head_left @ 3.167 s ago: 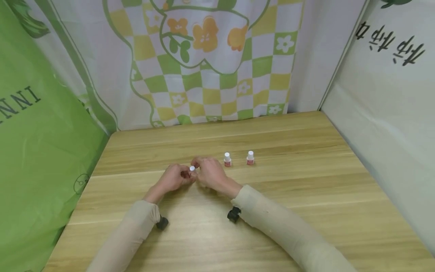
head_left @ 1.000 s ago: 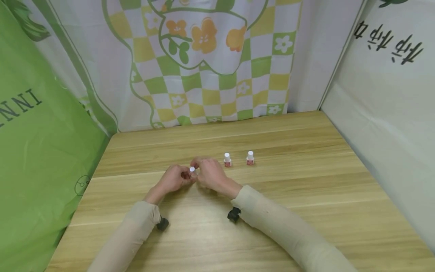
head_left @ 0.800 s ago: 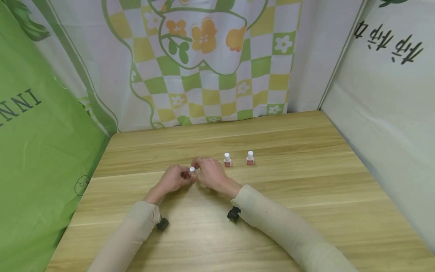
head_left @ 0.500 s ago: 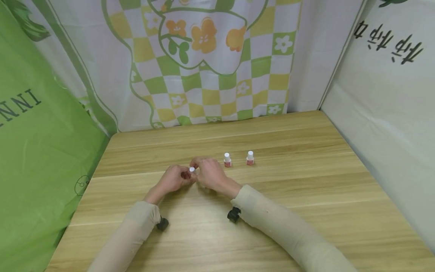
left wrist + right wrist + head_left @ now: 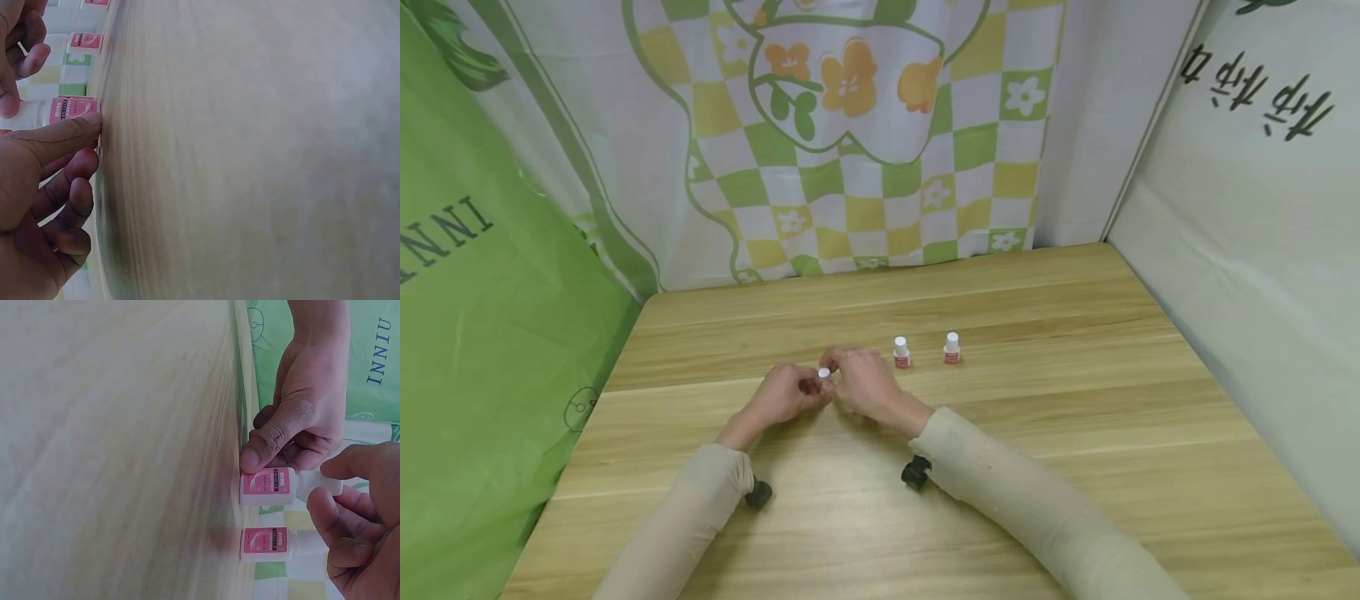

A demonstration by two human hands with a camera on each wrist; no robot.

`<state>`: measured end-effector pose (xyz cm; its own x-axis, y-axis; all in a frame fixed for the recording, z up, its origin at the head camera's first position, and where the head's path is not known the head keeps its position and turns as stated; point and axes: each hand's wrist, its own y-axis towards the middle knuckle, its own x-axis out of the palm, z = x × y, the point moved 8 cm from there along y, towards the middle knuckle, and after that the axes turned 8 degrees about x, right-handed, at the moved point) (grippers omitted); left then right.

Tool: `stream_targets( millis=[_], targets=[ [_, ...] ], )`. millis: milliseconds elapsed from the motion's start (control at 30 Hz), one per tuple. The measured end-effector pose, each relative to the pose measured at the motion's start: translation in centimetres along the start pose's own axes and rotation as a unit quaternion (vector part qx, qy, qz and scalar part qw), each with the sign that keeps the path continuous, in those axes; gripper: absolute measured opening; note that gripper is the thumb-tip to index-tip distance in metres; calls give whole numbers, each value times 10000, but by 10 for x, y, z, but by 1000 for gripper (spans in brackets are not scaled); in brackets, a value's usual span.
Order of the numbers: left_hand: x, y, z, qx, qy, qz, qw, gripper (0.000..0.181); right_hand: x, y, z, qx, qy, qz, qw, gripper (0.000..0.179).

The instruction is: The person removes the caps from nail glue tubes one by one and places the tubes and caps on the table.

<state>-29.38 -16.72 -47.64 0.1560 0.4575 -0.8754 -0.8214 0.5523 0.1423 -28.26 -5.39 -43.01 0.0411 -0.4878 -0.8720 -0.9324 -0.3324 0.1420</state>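
Observation:
A small white glue bottle with a pink label stands upright on the table, between both hands. The left hand grips its body low down, with the thumb along the label in the left wrist view. From the other side, the right hand pinches the white cap between thumb and forefinger. The cap sits on the bottle's neck. To the right of the hands stand two like bottles, one nearer and one farther off, both upright and capped.
The wooden table has light grain and rounded far corners. A checked cloth with flowers hangs behind its far edge. Green fabric hangs at the left and a white sheet at the right.

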Motion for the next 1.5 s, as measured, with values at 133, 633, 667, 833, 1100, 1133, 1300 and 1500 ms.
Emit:
stream_targets(
  millis=[133,633,667,833,1100,1133,1300,1500],
  targets=[
    [-1,0,0,33,24,26,10000,12,0,0,0,8,-37,-10,10000,24],
    [1,0,-4,-107,32,23,9999,11,0,0,1,81,-76,47,9999,23],
    [0,0,-3,-98,44,27,9999,12,0,0,2,98,-88,49,9999,23],
    [0,0,-1,-68,46,49,10000,12,1,0,3,118,-115,77,9998,22],
    [-1,0,0,-82,2,4,10000,12,1,0,1,1,-70,53,10000,21],
    [-1,0,-1,-103,-5,-5,9999,13,1,0,1,0,-87,64,9999,22],
    [0,0,-4,-222,-53,-1,9997,15,-1,1,2,-2,-143,165,9998,25],
    [1,0,-5,-197,-25,-33,9998,12,0,1,1,-58,-18,116,9999,22]
  ],
)
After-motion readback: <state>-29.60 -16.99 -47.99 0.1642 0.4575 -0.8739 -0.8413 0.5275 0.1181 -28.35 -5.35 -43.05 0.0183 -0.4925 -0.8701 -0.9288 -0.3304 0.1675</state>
